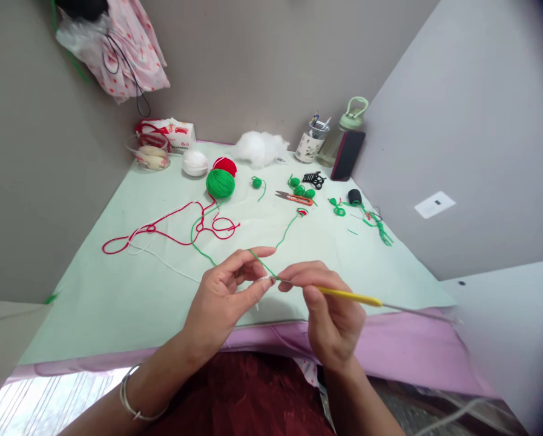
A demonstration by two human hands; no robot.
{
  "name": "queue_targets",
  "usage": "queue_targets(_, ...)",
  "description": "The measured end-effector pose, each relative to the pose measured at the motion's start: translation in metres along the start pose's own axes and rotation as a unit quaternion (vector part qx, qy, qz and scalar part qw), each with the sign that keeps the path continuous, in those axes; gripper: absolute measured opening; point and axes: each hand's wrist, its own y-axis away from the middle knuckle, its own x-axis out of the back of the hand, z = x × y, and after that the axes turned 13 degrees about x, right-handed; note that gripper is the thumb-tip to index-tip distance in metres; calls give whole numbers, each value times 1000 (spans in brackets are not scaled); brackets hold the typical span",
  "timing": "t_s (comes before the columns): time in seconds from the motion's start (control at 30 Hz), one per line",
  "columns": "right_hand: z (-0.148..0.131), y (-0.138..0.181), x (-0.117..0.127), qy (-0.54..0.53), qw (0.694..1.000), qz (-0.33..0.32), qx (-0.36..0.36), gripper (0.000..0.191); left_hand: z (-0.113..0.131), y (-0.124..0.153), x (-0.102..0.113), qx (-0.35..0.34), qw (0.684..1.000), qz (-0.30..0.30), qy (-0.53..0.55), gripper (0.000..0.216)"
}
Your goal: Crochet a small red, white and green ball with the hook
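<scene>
My right hand (330,309) is closed round a crochet hook with a yellow handle (350,295); the metal tip points left. Between thumb and fingers, my left hand (226,293) pinches a small white crochet piece (265,280), mostly hidden by the fingertips. Green yarn (263,263) runs over the left index finger down to the hook tip, where the two hands nearly meet. From the green yarn ball (220,183) a strand trails toward the left hand. Beyond the fingers lies a small red, white and green crochet piece (302,212) with a green tail.
Loose red yarn (171,236) loops over the left of the table. Thread snips (293,198), small green crocheted balls (295,181) and a black hair clip (314,180) lie farther back. White stuffing (261,149), a pen cup (311,144), a bottle (339,136) and a phone (348,155) line the wall.
</scene>
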Motion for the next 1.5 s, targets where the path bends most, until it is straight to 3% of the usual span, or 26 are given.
queue_targets(0.2,1,5,0,96,989,-63,88,26,-3,3,0,-71,993,65,-67,27)
queue_targets(0.33,5,11,-8,118,984,-41,129,32,0,4,-5,-80,993,70,-49,12)
queue_targets(0.47,9,10,-15,35,997,39,58,24,0,4,-5,-18,999,16,32,30)
queue_targets(0.6,18,4,-14,-104,990,93,-35,17,-4,3,-1,-14,998,-14,66,24)
queue_targets(0.87,20,1,-13,-230,962,112,-101,15,3,-5,4,21,992,-96,73,32)
queue_targets(1.13,20,-3,-3,-240,963,73,-99,16,12,-5,16,-71,992,-55,-92,27)
queue_targets(1.37,20,-3,3,-219,974,10,-65,18,12,-7,14,15,984,-176,-35,44)
queue_targets(1.5,18,-4,6,-203,976,-19,-71,18,10,-9,11,16,986,-160,-50,41)
